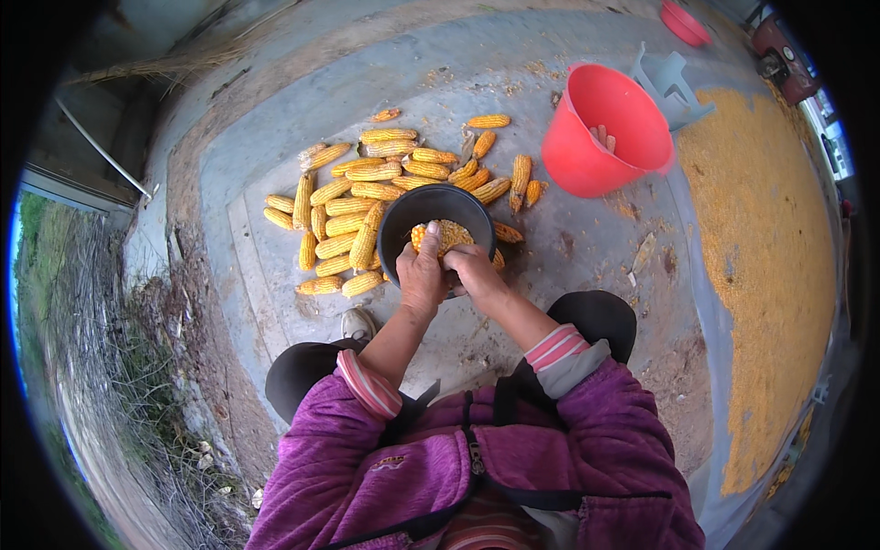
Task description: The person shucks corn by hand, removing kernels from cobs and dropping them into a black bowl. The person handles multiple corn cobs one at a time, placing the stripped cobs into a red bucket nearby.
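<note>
Over a round black plastic basin (393, 218), my left hand (421, 275) is closed around an ear of corn (417, 236), its thumb lying along the top. My right hand (478, 271) is curled against the near side of the same ear, right beside the left. Its fingertips are hidden, and so is the lower part of the ear. Loose yellow and whitish kernels (452, 232) show in the basin just past my fingers. A spread of yellow ears of corn (375, 172) lies on the concrete around the basin's far and left sides.
At the right far side stands a red plastic bucket (577, 151) with a few bare cobs (602, 136) inside. Behind it is a grey-blue plastic stool (663, 82). Kernels (756, 275) cover a sheet along the right. A red basin (685, 24) sits farther off. Dry brush (137, 385) lines the left.
</note>
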`<act>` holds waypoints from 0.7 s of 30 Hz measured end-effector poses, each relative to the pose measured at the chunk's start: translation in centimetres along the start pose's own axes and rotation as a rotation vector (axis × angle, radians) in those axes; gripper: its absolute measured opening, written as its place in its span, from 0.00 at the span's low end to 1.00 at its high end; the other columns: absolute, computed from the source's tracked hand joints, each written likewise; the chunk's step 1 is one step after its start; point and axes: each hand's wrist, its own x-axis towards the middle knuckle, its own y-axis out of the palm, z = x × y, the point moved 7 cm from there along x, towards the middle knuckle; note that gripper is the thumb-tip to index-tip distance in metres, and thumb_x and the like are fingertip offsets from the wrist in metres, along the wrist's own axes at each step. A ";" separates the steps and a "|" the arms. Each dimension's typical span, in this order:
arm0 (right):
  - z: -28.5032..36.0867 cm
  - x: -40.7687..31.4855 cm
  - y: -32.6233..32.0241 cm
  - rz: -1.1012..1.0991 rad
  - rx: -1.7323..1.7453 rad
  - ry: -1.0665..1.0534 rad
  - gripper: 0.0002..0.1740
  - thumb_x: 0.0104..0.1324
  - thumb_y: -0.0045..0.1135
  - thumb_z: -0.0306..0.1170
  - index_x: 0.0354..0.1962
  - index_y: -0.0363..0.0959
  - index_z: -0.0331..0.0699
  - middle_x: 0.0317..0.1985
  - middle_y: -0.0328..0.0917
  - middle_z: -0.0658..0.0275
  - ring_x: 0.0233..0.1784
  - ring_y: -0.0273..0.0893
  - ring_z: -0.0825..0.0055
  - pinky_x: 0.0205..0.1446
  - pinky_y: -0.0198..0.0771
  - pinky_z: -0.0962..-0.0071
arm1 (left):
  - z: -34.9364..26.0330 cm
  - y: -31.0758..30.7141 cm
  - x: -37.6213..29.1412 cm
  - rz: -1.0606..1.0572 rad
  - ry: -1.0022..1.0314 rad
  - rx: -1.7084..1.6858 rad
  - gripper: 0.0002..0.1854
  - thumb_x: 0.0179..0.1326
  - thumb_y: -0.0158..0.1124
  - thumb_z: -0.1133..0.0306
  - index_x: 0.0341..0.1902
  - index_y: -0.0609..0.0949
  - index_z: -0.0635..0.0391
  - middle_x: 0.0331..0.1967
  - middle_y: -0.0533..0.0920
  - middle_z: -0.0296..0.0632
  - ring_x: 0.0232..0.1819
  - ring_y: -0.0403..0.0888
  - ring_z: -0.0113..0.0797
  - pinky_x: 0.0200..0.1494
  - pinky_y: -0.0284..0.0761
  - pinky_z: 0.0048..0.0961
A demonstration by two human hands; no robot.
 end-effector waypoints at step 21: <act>-0.9 0.4 0.1 0.055 0.103 0.085 0.07 0.58 0.45 0.30 0.21 0.63 0.44 0.18 0.63 0.72 0.15 0.58 0.87 0.15 0.46 0.85 | 0.2 -0.7 -0.5 -0.003 -0.134 0.027 0.29 0.64 0.47 0.44 0.44 0.72 0.63 0.33 0.78 0.45 0.27 0.78 0.34 0.25 0.77 0.31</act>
